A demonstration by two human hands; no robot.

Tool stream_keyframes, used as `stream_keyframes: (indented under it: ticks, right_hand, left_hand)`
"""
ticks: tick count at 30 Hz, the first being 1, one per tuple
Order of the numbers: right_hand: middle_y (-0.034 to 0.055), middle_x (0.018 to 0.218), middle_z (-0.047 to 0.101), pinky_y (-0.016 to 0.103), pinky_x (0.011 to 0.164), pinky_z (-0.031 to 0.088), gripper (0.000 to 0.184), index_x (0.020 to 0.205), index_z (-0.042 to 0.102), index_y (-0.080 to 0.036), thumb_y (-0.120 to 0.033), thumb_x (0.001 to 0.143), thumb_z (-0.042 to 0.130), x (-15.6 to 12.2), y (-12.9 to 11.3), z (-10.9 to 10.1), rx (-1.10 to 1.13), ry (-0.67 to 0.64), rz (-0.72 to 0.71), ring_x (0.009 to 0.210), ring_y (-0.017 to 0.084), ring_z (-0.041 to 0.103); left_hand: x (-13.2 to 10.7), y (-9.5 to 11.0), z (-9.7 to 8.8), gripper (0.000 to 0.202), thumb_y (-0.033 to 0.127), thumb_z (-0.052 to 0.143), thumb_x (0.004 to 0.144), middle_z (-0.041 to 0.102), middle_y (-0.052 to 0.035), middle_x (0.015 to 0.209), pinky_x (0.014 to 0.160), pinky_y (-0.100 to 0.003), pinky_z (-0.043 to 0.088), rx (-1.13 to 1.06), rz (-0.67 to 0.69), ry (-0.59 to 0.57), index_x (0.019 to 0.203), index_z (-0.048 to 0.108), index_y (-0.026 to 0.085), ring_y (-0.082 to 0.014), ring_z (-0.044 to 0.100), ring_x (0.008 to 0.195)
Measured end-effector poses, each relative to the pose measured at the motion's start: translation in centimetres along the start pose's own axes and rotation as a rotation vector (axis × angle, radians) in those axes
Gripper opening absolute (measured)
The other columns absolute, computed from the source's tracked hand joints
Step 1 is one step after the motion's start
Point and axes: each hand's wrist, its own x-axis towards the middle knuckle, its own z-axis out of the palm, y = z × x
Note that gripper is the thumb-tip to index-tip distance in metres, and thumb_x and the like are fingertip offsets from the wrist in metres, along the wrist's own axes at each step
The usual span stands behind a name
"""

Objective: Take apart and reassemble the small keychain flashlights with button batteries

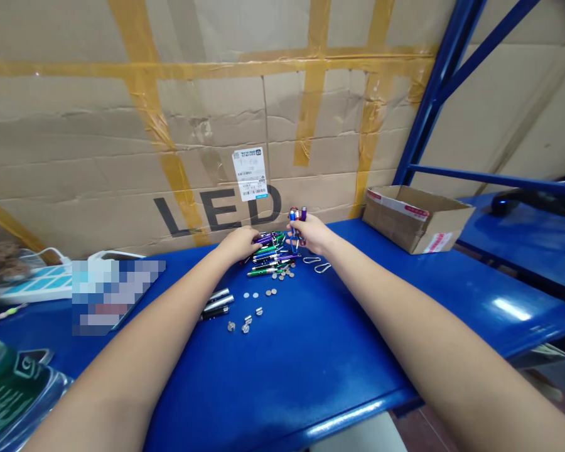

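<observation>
Both my arms reach far across a blue metal table (311, 351). My left hand (241, 242) lies curled on a pile of small coloured flashlights (270, 254), green and purple ones among them. My right hand (311, 232) is closed on a bunch of small flashlights (296, 216), blue, red and purple, held upright above the pile. Several small round button cells (268, 292) and metal caps (245, 323) lie scattered in front of the pile. Three silver and black flashlight bodies (216, 303) rest beside my left forearm. Two wire clips (317, 263) lie under my right wrist.
A big taped cardboard box marked LED (216, 125) stands behind the table. A small open cardboard box (417, 216) sits at the right. A blurred flat item (110, 292) and a white and teal device (42, 282) lie at left. Blue rack posts (433, 100) rise at right.
</observation>
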Motion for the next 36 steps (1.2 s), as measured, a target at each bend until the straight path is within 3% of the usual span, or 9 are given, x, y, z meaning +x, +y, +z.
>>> stream_keyframes:
  ticks: [4,10,17,24,31,36]
  right_hand:
    - [-0.0004,0.071,0.054,0.029,0.056,0.050,0.010,0.081,0.051,-0.019,-0.010,0.081,0.056,0.5,1.1,0.7,-0.426,-0.050,-0.240,0.057,0.011,0.051]
    - [0.0058,0.082,0.062,0.034,0.076,0.045,0.008,0.081,0.052,-0.018,-0.011,0.082,0.056,0.4,1.4,0.7,-0.924,-0.064,-0.550,0.081,0.020,0.058]
    - [0.0083,0.088,0.063,0.032,0.077,0.044,0.004,0.086,0.051,-0.018,-0.014,0.084,0.051,0.4,1.3,0.7,-0.978,-0.038,-0.604,0.085,0.021,0.059]
    - [0.0089,0.091,0.061,0.032,0.069,0.043,0.018,0.097,0.046,-0.017,-0.010,0.080,0.046,0.4,1.4,0.6,-1.028,-0.012,-0.680,0.080,0.021,0.057]
    - [0.0135,0.098,0.063,0.034,0.070,0.043,0.024,0.107,0.042,-0.016,-0.011,0.083,0.040,-0.9,0.7,1.6,-1.063,-0.113,-0.726,0.084,0.023,0.058]
    - [0.0117,0.093,0.064,0.035,0.069,0.044,0.023,0.108,0.041,-0.017,-0.019,0.085,0.043,-1.2,0.1,1.8,-1.030,-0.031,-0.749,0.081,0.024,0.059]
  left_hand:
    - [-0.2,0.0,0.0,0.026,0.028,0.053,0.080,0.066,-0.0131,0.097,0.072,-0.032,0.046,0.031,-0.026,0.021,0.096,0.065,0.012,-0.0257,0.061,0.087]
    - [-0.1,0.3,0.1,0.022,0.021,0.048,0.082,0.065,-0.0146,0.095,0.068,-0.031,0.045,0.192,-0.015,-0.017,0.094,0.063,0.011,-0.0248,0.062,0.084]
    - [-0.2,0.4,-0.1,0.026,0.021,0.042,0.089,0.063,-0.0156,0.099,0.072,-0.034,0.046,0.276,-0.012,-0.054,0.096,0.065,0.010,-0.0274,0.062,0.089]
    - [-0.3,0.2,-0.9,0.025,0.020,0.040,0.091,0.058,-0.0146,0.102,0.071,-0.035,0.047,0.196,-0.064,0.073,0.098,0.063,0.011,-0.0245,0.063,0.080]
    - [-0.3,1.8,-4.8,0.020,0.016,0.049,0.086,0.063,-0.0107,0.094,0.083,-0.034,0.046,-0.038,0.089,0.251,0.092,0.068,0.014,-0.0226,0.059,0.092]
    - [-1.0,3.5,-6.5,0.022,0.012,0.052,0.081,0.070,-0.0069,0.092,0.080,-0.031,0.046,-0.212,0.097,0.281,0.093,0.070,0.015,-0.0200,0.062,0.088]
